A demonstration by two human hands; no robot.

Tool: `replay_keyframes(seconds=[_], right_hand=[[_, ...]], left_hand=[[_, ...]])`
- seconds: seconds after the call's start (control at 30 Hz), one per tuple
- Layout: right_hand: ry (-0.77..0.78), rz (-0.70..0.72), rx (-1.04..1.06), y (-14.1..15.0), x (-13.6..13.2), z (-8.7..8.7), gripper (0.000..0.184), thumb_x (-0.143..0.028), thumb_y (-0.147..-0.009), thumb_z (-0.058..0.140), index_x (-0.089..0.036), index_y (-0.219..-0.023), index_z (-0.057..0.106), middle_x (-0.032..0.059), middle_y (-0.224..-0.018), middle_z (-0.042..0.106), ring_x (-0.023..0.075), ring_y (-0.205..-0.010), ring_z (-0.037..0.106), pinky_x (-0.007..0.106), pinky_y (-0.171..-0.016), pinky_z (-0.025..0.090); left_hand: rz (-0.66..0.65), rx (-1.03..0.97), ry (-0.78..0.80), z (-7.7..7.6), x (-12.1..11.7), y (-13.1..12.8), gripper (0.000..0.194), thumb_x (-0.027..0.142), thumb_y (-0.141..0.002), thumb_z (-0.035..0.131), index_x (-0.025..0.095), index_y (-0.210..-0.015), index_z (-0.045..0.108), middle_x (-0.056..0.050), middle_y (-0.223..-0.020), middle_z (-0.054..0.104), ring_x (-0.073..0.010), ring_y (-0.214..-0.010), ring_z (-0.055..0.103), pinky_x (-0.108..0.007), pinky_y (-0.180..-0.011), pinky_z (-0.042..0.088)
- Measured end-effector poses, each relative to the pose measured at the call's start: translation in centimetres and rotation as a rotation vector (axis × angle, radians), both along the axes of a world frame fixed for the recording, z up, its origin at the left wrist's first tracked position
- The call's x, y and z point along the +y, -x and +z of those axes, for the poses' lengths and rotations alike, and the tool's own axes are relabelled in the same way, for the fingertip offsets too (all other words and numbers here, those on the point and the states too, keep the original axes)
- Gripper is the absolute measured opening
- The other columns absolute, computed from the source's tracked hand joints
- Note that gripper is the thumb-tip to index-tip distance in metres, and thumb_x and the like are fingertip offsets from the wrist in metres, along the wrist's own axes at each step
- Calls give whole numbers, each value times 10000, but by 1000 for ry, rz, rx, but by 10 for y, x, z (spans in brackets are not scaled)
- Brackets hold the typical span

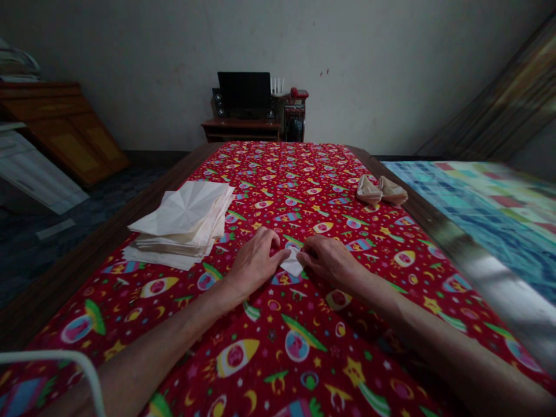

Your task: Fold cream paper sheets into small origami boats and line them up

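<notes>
A small folded piece of white paper (292, 264) lies on the red patterned cloth (278, 353) between my two hands. My left hand (257, 258) has its fingers curled, with the thumb against the paper's left side. From the other side, my right hand (329, 258) pinches the paper's right edge between thumb and fingers. Left of my hands is a stack of creased white paper sheets (185, 217), the top one marked with radiating fold lines. Two folded paper pieces (382, 191) stand close together toward the right edge of the cloth.
A white cable (82, 359) loops up at the lower left, by my left forearm. Dark wooden table edges (143, 214) flank the cloth. Beyond the far end stands a monitor (244, 91) with speakers and a red telephone (299, 93). A bed (482, 214) is at right.
</notes>
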State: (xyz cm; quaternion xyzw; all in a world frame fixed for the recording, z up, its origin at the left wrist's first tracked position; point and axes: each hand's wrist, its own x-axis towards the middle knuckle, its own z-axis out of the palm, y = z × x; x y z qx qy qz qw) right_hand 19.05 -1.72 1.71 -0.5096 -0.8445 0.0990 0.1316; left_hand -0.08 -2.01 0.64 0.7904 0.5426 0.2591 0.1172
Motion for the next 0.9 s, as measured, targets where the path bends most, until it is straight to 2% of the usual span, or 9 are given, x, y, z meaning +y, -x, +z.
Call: replay_keyframes(seconds=[0.17, 0.33, 0.5, 0.73, 0.9], right_hand=[[6, 7, 59, -1, -1, -1, 172, -310, -869, 522, -169, -824, 609, 24, -725, 608, 116, -625, 497, 222, -572, 305], [33, -1, 67, -2, 0, -2, 224, -398, -876, 532, -181, -856, 582, 23, -775, 614, 120, -642, 509, 222, -567, 306], [65, -29, 24, 0, 4, 1, 250, -439, -852, 565, -190, -835, 581, 11, -728, 604, 119, -614, 502, 221, -534, 278], [109, -62, -11, -1, 2, 12, 166, -350, -838, 591, -185, -828, 580, 5, -703, 592, 109, -586, 477, 224, -510, 241], [121, -40, -24, -4, 4, 12, 160, -340, -838, 583, -185, -800, 579, -4, -671, 573, 97, -546, 441, 230, -494, 218]], left_hand=[[1, 79, -41, -1, -2, -1, 194, 357, -826, 606, 197, -849, 499, -5, -874, 507, -166, -779, 533, -281, -672, 427], [-17, 133, -75, -4, -3, -1, 188, 387, -870, 538, 205, -877, 490, -7, -899, 496, -168, -810, 536, -278, -679, 433], [-49, 121, -59, -4, -2, 3, 237, 406, -821, 610, 213, -881, 485, 8, -899, 496, -160, -808, 538, -266, -667, 429], [-63, 95, -35, -2, 2, 11, 273, 375, -752, 698, 209, -844, 501, 14, -879, 527, -168, -809, 545, -276, -659, 402], [-38, 134, -33, -3, 3, 18, 266, 362, -744, 699, 207, -851, 511, 7, -904, 537, -186, -854, 546, -300, -694, 395]])
